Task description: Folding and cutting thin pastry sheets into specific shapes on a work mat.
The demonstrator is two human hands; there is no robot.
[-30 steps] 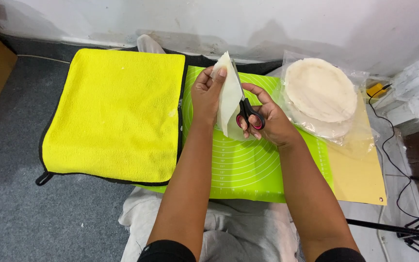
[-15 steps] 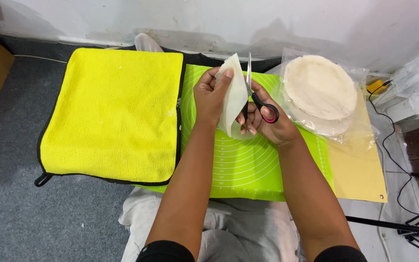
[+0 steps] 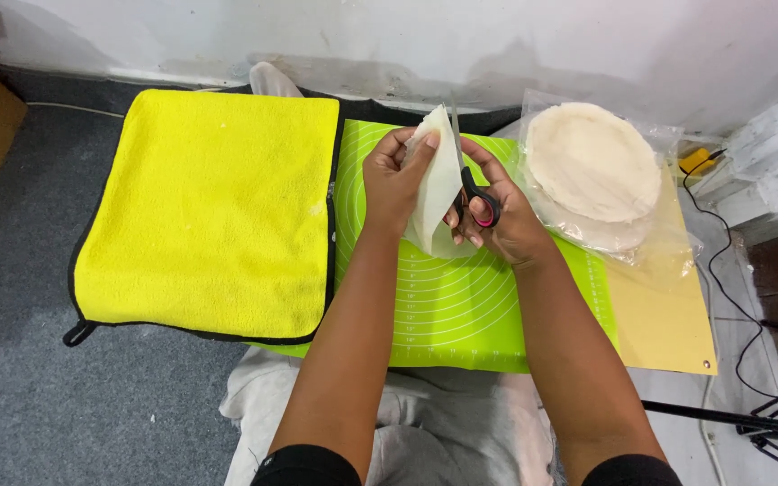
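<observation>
While the left hand (image 3: pixel 395 180) pinches the folded flatbread (image 3: pixel 437 184), the right hand (image 3: pixel 497 216) grips scissors (image 3: pixel 472 184) beside it, mid-cut; closing the blades squarely seems needed.

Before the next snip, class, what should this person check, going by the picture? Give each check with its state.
1. Left hand has a firm grip on the folded flatbread: ok.
2. Right hand fingers sit in the scissors loops: ok.
3. Blades point up, away from the body: ok.
4. Left fingertips lie off the blade line: cannot tell, they are close.
5. Green mat lies under the cut: ok.
6. Bagged flatbread stack sits off to the side: ok.
</observation>
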